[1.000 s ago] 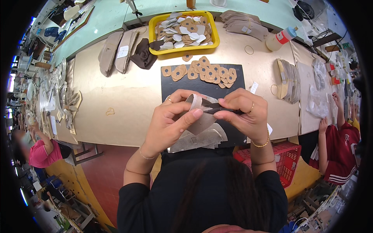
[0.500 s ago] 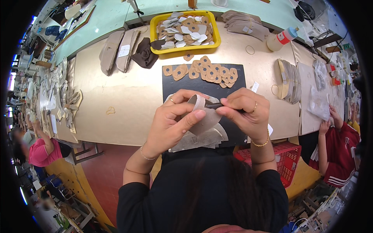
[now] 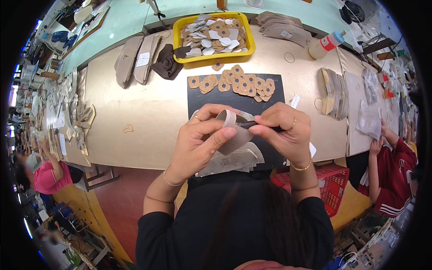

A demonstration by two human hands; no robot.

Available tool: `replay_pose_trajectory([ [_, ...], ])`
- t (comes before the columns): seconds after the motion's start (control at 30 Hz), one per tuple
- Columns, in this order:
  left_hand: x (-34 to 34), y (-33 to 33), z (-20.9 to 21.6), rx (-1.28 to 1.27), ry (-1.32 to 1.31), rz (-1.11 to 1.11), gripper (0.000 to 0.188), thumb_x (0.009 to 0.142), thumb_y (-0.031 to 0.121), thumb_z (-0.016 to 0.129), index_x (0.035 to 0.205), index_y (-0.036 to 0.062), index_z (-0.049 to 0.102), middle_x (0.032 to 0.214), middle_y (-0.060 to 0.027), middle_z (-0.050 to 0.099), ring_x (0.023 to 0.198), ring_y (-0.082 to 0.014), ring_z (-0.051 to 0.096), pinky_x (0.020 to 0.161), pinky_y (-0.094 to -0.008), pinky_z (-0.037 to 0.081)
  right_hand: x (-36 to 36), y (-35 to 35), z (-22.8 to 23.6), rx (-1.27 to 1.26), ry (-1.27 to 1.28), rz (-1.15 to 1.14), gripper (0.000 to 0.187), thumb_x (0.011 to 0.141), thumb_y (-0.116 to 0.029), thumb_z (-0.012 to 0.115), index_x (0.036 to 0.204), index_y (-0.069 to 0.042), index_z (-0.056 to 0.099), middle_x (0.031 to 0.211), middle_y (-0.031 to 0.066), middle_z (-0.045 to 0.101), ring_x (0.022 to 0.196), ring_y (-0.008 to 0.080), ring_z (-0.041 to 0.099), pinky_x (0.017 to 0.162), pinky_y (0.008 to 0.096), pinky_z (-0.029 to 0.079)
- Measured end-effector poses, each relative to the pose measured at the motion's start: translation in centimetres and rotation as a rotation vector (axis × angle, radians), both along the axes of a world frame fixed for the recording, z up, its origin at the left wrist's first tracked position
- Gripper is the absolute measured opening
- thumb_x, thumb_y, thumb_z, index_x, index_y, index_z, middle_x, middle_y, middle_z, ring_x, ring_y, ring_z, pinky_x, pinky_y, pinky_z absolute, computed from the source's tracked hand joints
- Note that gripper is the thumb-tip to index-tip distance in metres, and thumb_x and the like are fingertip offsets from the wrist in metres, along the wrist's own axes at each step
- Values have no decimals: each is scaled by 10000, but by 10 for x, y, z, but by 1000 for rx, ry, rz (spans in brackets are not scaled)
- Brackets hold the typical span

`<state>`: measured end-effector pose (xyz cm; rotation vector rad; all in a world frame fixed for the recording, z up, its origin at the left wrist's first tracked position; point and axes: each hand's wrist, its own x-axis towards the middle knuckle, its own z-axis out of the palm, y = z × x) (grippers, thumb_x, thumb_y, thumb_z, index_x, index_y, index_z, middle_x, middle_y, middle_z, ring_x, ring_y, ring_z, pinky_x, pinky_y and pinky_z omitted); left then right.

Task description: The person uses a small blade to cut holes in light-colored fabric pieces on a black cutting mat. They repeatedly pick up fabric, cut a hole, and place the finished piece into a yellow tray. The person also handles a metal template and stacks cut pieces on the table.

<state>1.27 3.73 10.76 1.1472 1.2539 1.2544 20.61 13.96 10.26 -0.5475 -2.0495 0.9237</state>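
1. One curled grey piece (image 3: 236,144) sits between two hands, above the near part of one black board (image 3: 193,101).
2. The left hand (image 3: 200,140) holds it, thumb and fingers (image 3: 207,126) bent round it, partly spread.
3. The right hand (image 3: 285,131) pinches one slim dark tool (image 3: 246,124), thumb against fingertips, at the piece's opening.
4. Below lie several overlapping flat grey pieces (image 3: 231,163), too covered to count.
5. Beyond, tan patches with dark centres (image 3: 243,85) overlap uncountably; one single patch (image 3: 217,66) lies apart, near one full yellow basin (image 3: 252,45).
6. The surface (image 3: 135,108) also carries one dark cloth (image 3: 167,67), one bottle (image 3: 321,47) and four stacks of cut pieces (image 3: 127,63): two left, two right.
7. Two co-workers flank the scene, one in pink (image 3: 47,177), one in red (image 3: 396,175).
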Motion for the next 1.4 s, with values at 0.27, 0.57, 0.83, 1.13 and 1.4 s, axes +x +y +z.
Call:
replay_pose_trajectory([
  [0.27,8,1,-8,360,379,147,190,857,-36,677,1045,-37,706,1222,-143,583,1106,-266,629,933,-339,526,4,-4,-8,-93,91,-129,252,720,-79,856,871,2,672,765,98,658,653,140,604,538,241,442],
  [0.57,10,0,-18,669,667,227,236,778,-121,716,1000,-49,682,1217,-160,558,1097,-301,627,904,-363,565,-5,-13,-13,-23,111,-147,251,730,-73,851,883,2,667,752,101,653,625,156,598,528,247,443],
  [0.83,8,0,-21,770,711,238,198,652,-123,748,797,-49,635,1202,-186,576,1088,-336,621,883,-415,559,-6,-13,-7,4,118,-145,219,730,-39,840,830,-5,649,764,120,674,660,185,650,554,257,491],
  [1.13,2,-2,-17,732,755,215,268,656,-111,730,895,-13,655,1254,-146,591,1117,-308,638,998,-473,470,-4,-11,-1,4,72,-130,219,729,-53,841,831,-5,654,741,107,666,643,183,652,537,264,488],
  [1.4,2,-4,-11,635,627,204,211,780,-99,714,967,-14,668,1153,-163,649,1063,-331,674,1006,-487,473,0,-5,3,-26,63,-75,260,708,-108,867,860,-11,680,761,98,673,630,172,633,536,248,470],
])
